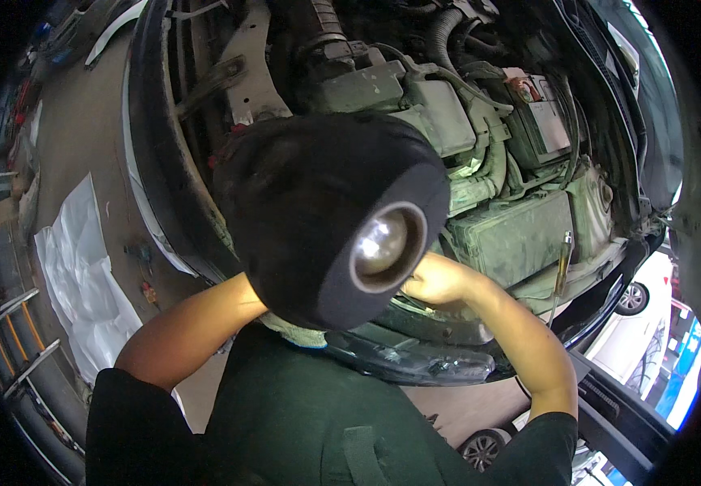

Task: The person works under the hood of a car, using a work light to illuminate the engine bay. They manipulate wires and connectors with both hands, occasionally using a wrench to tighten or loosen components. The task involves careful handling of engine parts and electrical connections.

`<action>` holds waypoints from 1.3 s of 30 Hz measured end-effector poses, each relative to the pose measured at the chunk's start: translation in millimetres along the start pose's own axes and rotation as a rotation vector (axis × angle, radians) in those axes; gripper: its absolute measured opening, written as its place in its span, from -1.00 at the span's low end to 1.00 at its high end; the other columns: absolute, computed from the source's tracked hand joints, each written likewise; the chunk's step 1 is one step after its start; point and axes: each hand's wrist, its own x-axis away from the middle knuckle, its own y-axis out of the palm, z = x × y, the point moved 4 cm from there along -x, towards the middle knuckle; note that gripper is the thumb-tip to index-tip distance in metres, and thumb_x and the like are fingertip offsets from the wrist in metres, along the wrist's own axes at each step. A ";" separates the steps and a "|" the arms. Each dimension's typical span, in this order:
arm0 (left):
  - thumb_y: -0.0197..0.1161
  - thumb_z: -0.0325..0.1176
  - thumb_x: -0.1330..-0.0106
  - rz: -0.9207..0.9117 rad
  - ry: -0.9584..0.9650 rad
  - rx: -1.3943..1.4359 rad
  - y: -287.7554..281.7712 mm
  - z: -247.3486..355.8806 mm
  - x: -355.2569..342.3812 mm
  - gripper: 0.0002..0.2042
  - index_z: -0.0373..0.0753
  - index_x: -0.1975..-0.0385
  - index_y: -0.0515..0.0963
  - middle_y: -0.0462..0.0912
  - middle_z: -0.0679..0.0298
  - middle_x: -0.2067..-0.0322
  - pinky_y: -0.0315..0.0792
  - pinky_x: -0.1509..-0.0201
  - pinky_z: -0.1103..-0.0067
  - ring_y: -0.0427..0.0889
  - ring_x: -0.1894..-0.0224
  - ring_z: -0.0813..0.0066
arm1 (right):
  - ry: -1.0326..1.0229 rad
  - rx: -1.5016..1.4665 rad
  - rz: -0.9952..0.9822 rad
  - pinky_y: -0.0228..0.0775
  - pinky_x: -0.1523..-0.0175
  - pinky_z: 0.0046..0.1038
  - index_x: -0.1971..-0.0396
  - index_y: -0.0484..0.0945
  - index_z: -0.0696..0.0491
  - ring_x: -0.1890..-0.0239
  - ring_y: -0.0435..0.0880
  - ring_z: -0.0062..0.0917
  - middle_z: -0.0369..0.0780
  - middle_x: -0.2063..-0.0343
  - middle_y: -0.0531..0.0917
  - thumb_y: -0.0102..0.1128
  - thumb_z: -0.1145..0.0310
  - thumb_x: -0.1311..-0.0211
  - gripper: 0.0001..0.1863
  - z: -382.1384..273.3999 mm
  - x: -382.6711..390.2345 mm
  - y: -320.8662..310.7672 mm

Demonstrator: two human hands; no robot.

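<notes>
A large black rounded shape [310, 202] with a ringed opening fills the middle of the view and covers much of the work area. My right hand [435, 279] is at the front edge of the car's engine bay, just right of this shape. Its fingers look curled, but their tips and anything in them are hidden. My left forearm [192, 324] runs behind the black shape, which hides the left hand completely. Below the shape, a pale knitted cloth with a blue edge [306, 334] rests by the headlamp [431, 364].
A dusty rectangular box [516, 235] and a battery [541, 121] sit in the engine bay. An amber-handled tool [562, 263] leans upright at the front right. Left of the car, a white sheet [91, 275] lies on the floor near a metal rack [22, 340].
</notes>
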 end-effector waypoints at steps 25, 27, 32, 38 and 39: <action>0.31 -0.41 -0.03 -0.034 -0.040 -0.033 3.1 -1.1 -3.9 -0.78 -0.15 0.27 0.59 0.62 0.32 0.33 0.32 0.23 0.41 0.57 0.34 0.32 | 0.110 -0.053 -0.016 0.41 0.26 -0.17 0.48 0.61 0.18 0.42 0.62 -0.04 0.08 0.49 0.61 0.11 0.20 -0.26 -0.67 -21.6 -0.8 -3.0; 0.32 -0.41 0.00 -0.059 -0.036 -0.020 4.7 -4.9 -1.4 -0.78 -0.16 0.30 0.59 0.61 0.28 0.25 0.32 0.21 0.41 0.55 0.31 0.30 | 0.074 -0.098 0.091 0.45 0.16 -0.19 0.35 0.63 0.16 0.28 0.65 -0.04 0.08 0.39 0.64 0.07 0.20 -0.32 -0.69 -31.6 9.3 -13.7; 0.33 -0.45 0.05 0.003 -0.071 -0.025 5.1 -1.3 -1.1 -0.79 -0.19 0.35 0.59 0.59 0.23 0.16 0.37 0.15 0.37 0.51 0.24 0.23 | 0.077 0.088 0.487 0.53 0.07 -0.31 0.09 0.58 0.16 0.19 0.70 -0.22 -0.06 0.23 0.69 0.16 0.42 -0.26 -0.74 -53.3 85.4 -51.6; 0.33 -0.38 -0.08 -0.593 -0.185 0.382 60.2 48.7 -27.7 -0.74 -0.32 0.23 0.61 0.67 0.04 0.25 0.53 0.05 0.30 0.64 0.16 0.06 | 0.232 0.242 0.534 0.53 0.22 -0.20 0.20 0.53 0.11 0.32 0.64 -0.14 -0.10 0.29 0.56 0.26 0.40 -0.15 -0.77 -42.9 104.9 -18.2; 0.31 -0.33 -0.12 -0.818 -0.304 0.426 76.4 45.8 -28.4 -0.71 -0.33 0.19 0.61 0.67 -0.01 0.22 0.53 0.02 0.28 0.65 0.13 0.02 | 0.198 0.236 0.534 0.52 0.24 -0.17 0.21 0.52 0.12 0.34 0.64 -0.13 -0.09 0.27 0.53 0.26 0.40 -0.14 -0.76 -44.5 98.2 -18.4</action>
